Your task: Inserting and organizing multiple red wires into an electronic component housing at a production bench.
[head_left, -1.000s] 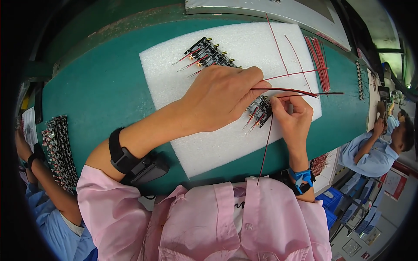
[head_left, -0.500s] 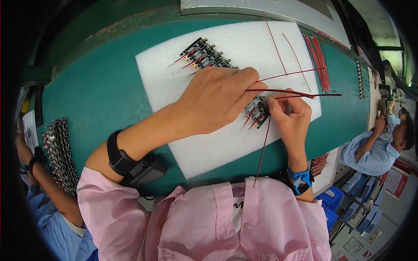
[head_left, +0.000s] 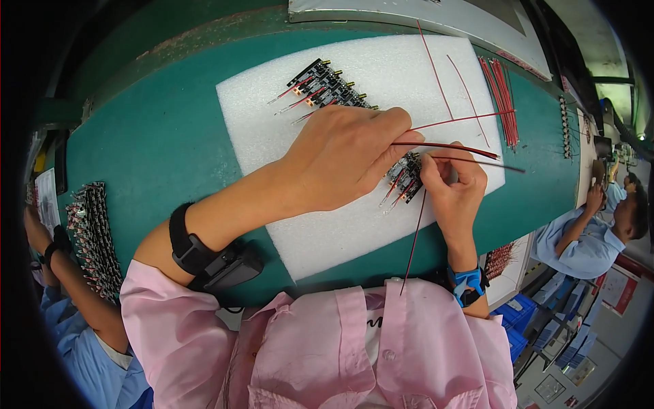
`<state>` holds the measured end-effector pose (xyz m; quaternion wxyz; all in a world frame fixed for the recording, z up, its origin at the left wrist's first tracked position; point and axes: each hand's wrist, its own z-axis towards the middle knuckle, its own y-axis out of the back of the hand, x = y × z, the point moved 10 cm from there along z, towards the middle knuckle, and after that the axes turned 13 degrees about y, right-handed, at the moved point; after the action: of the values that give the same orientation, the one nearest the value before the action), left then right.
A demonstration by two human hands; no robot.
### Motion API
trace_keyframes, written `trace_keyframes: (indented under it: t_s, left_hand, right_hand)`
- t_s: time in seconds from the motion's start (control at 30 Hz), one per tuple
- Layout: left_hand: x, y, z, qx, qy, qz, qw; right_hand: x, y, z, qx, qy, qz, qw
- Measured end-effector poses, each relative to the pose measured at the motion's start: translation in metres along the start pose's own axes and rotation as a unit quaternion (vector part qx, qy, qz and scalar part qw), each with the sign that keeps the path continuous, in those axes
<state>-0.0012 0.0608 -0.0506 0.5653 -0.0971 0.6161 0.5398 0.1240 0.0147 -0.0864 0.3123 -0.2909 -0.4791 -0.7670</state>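
My left hand (head_left: 347, 157) is closed, its thumb and fingers pinching a few dark red wires (head_left: 453, 147) that stick out to the right. My right hand (head_left: 456, 174) pinches a thin dark wire (head_left: 501, 165) between thumb and forefinger, close to the right edge of a small strip of black circuit boards (head_left: 406, 178). Part of that strip is hidden by both hands. Another thin dark red wire (head_left: 415, 242) hangs down from near my right fingertips toward my shirt. Behind my left hand, a second strip of circuit boards (head_left: 330, 87) with red leads lies on the white foam sheet (head_left: 289, 238).
Loose red wires (head_left: 436, 71) lie on the foam's far right part. A bundle of red wires (head_left: 501, 102) rests on the green table (head_left: 157, 136). Stacked circuit boards (head_left: 93, 235) stand at the left. Co-workers (head_left: 589, 225) are at both sides.
The thin wire at my right hand has swung slightly downward at its free end. Both hands stay almost in place, the whole view shifting a little to the right.
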Motion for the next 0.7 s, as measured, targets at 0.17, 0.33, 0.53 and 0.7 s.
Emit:
trace_keyframes:
  t_s: [0.17,0.33,0.53,0.7]
  left_hand:
    - [0.004,-0.001,0.001,0.009,0.009,0.003,1.0]
    - [0.0,0.0,-0.002,0.001,-0.006,-0.024,1.0]
    - [-0.036,-0.021,-0.014,0.104,-0.089,0.108,0.985]
    - [-0.057,-0.05,-0.04,0.234,-0.13,0.232,0.935]
  right_hand:
    - [0.01,-0.001,0.001,-0.008,0.069,-0.052,0.996]
    - [0.007,-0.003,0.008,0.063,0.043,-0.046,0.996]
    - [0.001,0.001,0.009,0.094,-0.004,0.0,0.996]
    - [0.001,0.008,0.005,0.082,-0.001,0.002,0.997]
